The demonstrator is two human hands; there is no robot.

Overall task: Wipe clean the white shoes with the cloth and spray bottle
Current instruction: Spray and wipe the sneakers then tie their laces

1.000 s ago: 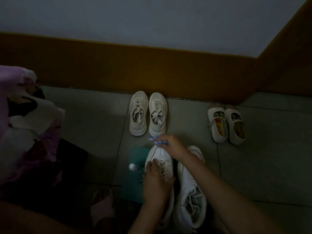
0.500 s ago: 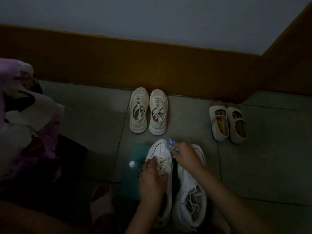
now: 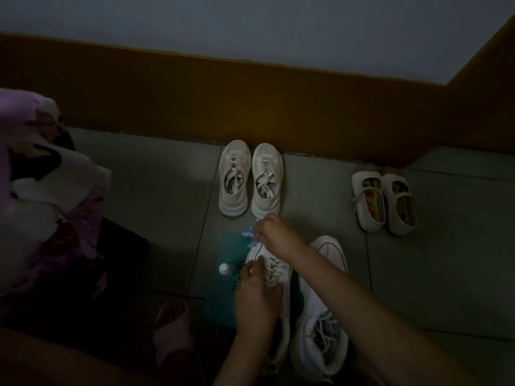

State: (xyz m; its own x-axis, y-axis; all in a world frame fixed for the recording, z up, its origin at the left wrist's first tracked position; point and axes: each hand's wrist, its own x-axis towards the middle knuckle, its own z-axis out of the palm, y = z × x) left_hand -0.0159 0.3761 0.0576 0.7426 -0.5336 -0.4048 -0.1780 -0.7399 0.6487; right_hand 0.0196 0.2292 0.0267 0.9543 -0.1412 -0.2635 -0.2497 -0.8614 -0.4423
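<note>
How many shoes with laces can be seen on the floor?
4. Two stand by the wall: left cream sneaker, right cream sneaker. Nearer, the left hand holds one white sneaker; the other white sneaker lies beside it. None seems hidden.

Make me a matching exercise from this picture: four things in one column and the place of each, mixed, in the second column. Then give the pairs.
1 cloth
2 spray bottle
3 laced beige sneakers
4 strap shoes

a on the teal mat
b in the right hand
c at the wall, mid-picture
d far right, near the corner

Pairs: 1-b, 2-a, 3-c, 4-d.
</note>
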